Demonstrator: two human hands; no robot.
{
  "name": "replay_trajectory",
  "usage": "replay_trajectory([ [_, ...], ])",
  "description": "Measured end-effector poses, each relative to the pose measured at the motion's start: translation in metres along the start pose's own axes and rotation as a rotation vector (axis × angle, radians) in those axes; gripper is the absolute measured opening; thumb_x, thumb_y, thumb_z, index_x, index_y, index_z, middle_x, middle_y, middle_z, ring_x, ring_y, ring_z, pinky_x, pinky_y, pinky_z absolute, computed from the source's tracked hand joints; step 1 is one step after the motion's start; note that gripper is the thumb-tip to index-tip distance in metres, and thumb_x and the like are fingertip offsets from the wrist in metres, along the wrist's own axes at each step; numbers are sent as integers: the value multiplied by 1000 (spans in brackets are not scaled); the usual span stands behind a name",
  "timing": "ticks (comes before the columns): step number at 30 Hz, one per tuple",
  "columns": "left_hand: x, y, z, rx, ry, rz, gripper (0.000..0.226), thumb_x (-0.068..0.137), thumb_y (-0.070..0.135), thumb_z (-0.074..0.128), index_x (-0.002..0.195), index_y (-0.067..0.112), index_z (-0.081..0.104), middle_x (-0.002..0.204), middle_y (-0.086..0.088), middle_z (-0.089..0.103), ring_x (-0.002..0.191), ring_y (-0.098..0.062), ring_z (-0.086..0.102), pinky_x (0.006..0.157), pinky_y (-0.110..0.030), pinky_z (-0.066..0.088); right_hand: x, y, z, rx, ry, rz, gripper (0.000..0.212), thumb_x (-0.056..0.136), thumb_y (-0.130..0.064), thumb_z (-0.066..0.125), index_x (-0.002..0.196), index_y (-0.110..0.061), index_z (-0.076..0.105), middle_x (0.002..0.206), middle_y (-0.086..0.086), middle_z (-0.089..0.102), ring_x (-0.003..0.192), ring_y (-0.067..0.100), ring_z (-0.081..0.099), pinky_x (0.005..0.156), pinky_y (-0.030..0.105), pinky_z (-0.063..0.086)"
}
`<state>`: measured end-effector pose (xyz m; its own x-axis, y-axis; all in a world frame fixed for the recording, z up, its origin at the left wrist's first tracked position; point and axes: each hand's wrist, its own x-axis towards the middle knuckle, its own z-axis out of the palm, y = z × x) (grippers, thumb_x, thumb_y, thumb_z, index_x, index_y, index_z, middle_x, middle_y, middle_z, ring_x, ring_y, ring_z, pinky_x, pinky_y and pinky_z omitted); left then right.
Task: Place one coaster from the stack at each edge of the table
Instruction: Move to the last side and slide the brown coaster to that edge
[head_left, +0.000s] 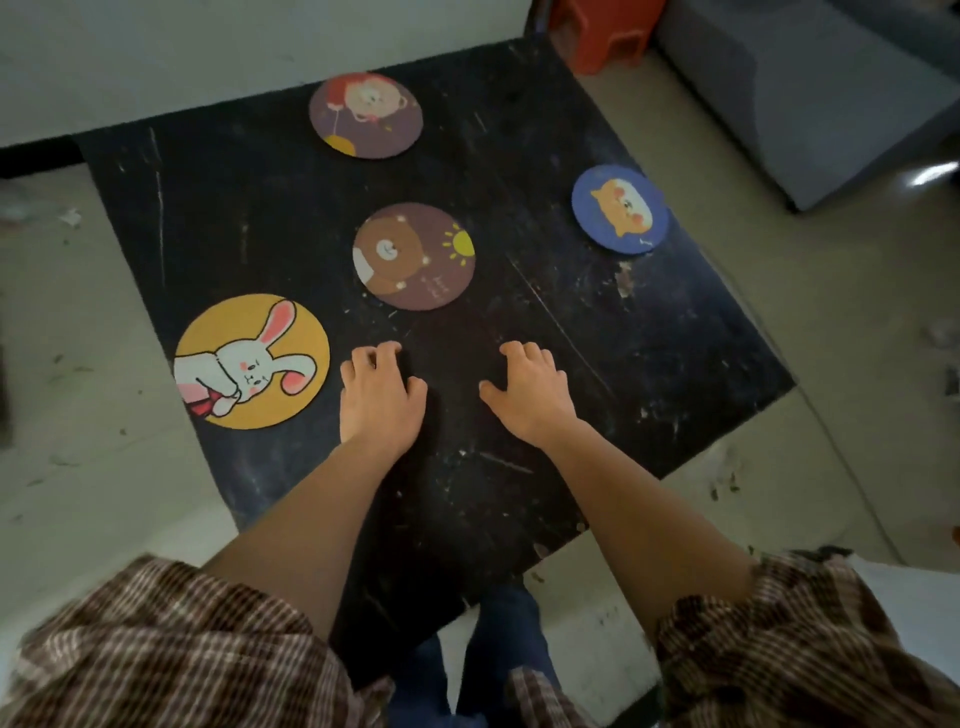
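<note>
A brown bear coaster (414, 255) lies near the middle of the black table (649, 338). A purple coaster (365, 115) lies by the far edge, a blue cat coaster (620, 209) by the right edge, and a yellow rabbit coaster (253, 360) by the left edge. My left hand (380, 393) and my right hand (530, 393) rest palm down on the table's near half, fingers curled, holding nothing. The left hand is just right of the rabbit coaster, not touching it. I cannot tell whether more coasters lie under the bear coaster.
The table stands on a pale floor. An orange stool (602, 31) and a grey sofa (810, 98) are beyond the far right corner. A white wall runs behind the far edge. My plaid sleeves and legs are at the near edge.
</note>
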<state>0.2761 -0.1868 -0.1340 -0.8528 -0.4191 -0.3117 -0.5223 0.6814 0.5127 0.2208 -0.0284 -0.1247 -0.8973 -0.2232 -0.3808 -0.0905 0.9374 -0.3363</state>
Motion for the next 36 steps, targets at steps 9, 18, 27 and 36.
replay_trajectory([
  [9,45,34,2,-109,164,-168,49,88,23,52,135,14,39,138,-15,41,126,-33,32,100,-43,33,97,-4,-34,-50,-77,-188,59,86,-39,59,134,-12,40,135,11,45,127,32,37,101,52,35],
  [18,92,46,7,-41,229,-307,61,87,31,57,141,20,31,151,-8,31,134,-35,22,103,-50,31,159,-7,-55,31,-139,-247,57,85,-38,59,132,-8,44,131,13,45,125,31,38,98,46,38],
  [27,112,47,6,-22,189,-357,70,83,36,64,143,23,29,144,-8,31,131,-36,20,104,-52,26,182,-25,-50,520,-198,82,14,81,-25,67,88,-15,61,92,7,52,77,19,49,56,28,37],
  [36,112,57,1,-159,171,-448,70,79,26,70,139,26,35,140,-14,33,128,-34,27,103,-49,32,178,-38,-49,726,-156,175,30,80,-8,68,97,-17,45,88,1,56,84,23,64,73,39,58],
])
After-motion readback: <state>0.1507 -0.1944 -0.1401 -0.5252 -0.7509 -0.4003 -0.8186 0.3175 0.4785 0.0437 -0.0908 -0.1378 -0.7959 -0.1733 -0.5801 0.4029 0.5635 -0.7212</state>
